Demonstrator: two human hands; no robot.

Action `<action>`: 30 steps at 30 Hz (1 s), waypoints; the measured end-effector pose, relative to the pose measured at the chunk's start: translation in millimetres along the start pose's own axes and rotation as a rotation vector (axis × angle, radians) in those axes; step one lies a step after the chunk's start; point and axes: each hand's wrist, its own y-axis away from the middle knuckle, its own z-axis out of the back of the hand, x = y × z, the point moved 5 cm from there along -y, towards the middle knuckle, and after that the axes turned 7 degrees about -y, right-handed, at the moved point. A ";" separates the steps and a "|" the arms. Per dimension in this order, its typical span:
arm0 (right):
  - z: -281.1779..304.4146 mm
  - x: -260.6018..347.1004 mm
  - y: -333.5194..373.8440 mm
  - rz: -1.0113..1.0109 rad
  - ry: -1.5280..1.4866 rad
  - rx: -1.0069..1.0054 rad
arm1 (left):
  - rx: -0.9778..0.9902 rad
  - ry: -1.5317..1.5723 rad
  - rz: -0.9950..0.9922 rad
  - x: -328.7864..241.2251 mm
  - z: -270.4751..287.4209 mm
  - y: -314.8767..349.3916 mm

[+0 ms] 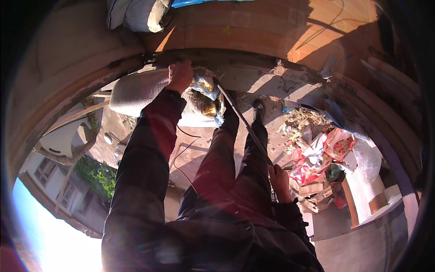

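A pale woven sack (136, 93) lies on its side on the ground, ahead of me and to the left. Its mouth faces right, with crumpled blue and yellowish litter (206, 87) showing in it. My left hand (181, 76) is closed on the upper rim of the sack, knuckles up. By my right thigh, my right hand (279, 182) is closed around a long thin grey rod (245, 122). The rod slants forward and left, its far end beside the sack's mouth. Whether that tip touches the litter I cannot tell.
To the right sits a heap of plastic bags, cardboard and scraps (317, 156), beside a whitish board-like piece (385, 199). A low ledge (253, 75) crosses ahead. Thin dark cable (176, 165) lies left of my legs. A white basin-like object (63, 143) stands further left.
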 end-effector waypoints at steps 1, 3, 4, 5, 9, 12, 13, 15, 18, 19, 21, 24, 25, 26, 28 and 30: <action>-0.9 2.6 -1.8 -0.008 0.040 -0.016 | -0.012 0.008 0.024 0.6 -0.7 0.8; -3.4 9.6 -5.6 -0.024 0.118 -0.057 | 0.028 -0.013 0.044 -1.5 -2.7 2.7; -6.2 15.4 -8.3 0.000 0.117 -0.071 | 0.080 -0.042 0.041 -3.0 -3.7 3.1; -9.8 19.9 -11.8 -0.011 0.132 -0.073 | 0.132 -0.066 0.040 -3.9 -3.6 3.4; -21.5 40.8 -25.4 0.009 0.127 -0.069 | 0.122 0.024 -0.022 -9.3 11.3 3.9; -20.4 49.7 -30.3 -0.045 0.162 -0.055 | 0.177 -0.067 -0.076 -14.2 12.4 1.3; -17.9 53.9 -31.3 -0.027 0.161 -0.062 | 0.237 -0.131 -0.082 -15.2 7.9 0.8; -12.6 61.0 -33.7 -0.018 0.182 -0.062 | 0.322 -0.182 -0.064 -14.8 -3.0 -0.8; -6.4 72.2 -43.4 -0.012 0.207 -0.049 | 0.334 -0.135 0.012 -10.3 -19.5 -2.3; -5.5 78.1 -48.5 0.030 0.199 -0.042 | 0.298 -0.114 0.038 -5.9 -22.4 -1.0; -5.8 84.9 -59.5 0.038 0.196 0.017 | 0.259 -0.139 0.050 1.4 -26.6 -2.1; 2.1 93.7 -69.6 0.134 0.216 -0.048 | 0.283 -0.190 0.063 18.2 -23.6 -8.4; 2.3 88.5 -70.4 0.063 0.227 0.010 | 0.285 -0.213 0.036 20.8 -20.1 -10.6; 5.5 84.9 -68.8 0.055 0.223 0.013 | 0.287 -0.233 0.011 23.2 -16.4 -11.4; 11.9 73.5 -60.7 0.040 0.233 0.038 | 0.213 -0.318 -0.059 24.8 -6.3 -12.5; 20.9 53.6 -48.8 -0.062 0.363 0.050 | 0.135 -0.368 -0.030 27.8 1.4 -13.2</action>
